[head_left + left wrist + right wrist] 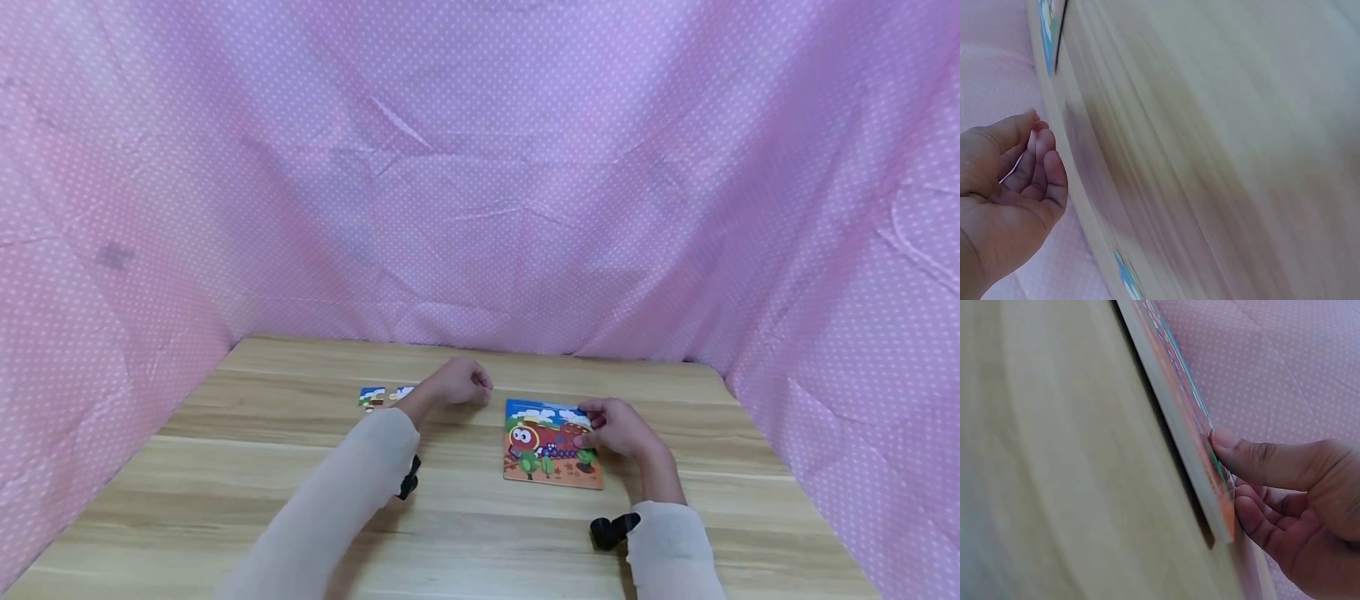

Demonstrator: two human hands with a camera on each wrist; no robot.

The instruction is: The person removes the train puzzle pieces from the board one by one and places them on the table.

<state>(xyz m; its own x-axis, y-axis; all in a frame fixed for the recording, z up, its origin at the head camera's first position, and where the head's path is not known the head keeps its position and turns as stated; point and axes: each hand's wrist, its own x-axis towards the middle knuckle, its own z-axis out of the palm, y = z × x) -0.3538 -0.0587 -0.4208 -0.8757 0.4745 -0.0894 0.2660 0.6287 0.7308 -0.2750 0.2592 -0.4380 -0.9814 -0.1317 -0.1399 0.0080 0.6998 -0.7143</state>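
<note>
A square jigsaw puzzle board (540,458) with a red caterpillar-like cartoon figure, blue sky and orange ground lies right of the table's middle. At its right edge, my right hand (618,427) holds the board, the thumb on the picture and the other fingers by the side; the right wrist view shows the board's pale edge (1175,434) close to the tabletop. My left hand (459,382) hovers left of the board with loosely curled fingers. In the left wrist view, the thumb of the left hand (1013,181) comes close to the fingertips, with nothing visible between them.
Loose puzzle pieces (371,396) lie at the back left of the wooden table (285,467), partly hidden by the left forearm. Pink dotted cloth (480,250) hangs behind the table and along both sides. Each sleeve carries a black wrist device (613,531).
</note>
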